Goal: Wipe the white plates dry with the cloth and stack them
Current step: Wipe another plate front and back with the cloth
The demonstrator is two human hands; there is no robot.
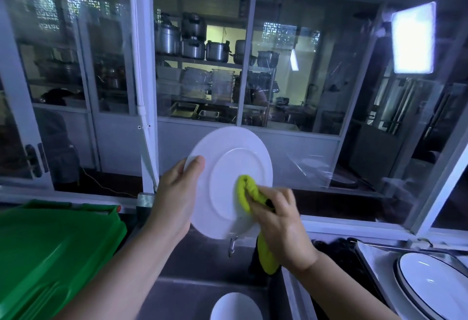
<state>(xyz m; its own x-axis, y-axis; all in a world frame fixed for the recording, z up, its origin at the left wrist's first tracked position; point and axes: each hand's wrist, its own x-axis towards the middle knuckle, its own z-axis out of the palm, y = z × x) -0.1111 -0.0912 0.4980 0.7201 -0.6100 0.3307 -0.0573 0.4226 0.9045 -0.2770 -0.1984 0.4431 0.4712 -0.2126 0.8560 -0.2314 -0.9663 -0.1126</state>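
Observation:
I hold a white plate (228, 167) upright above the sink, its underside toward me. My left hand (177, 193) grips its left rim, thumb on the near face. My right hand (278, 223) grips a bunched yellow cloth (247, 189) and presses it against the plate's lower right part. The cloth's tail hangs down below my right wrist. A second white plate (236, 307) lies in the sink below. On the right, stacked white plates with a dark rim line (435, 284) sit in a metal tray.
A green plastic bin lid (50, 251) fills the lower left. The steel sink (202, 269) has a tap (231, 245) just under the held plate. A metal tray (364, 251) stands right of the sink. Glass partition panels (202, 66) rise behind.

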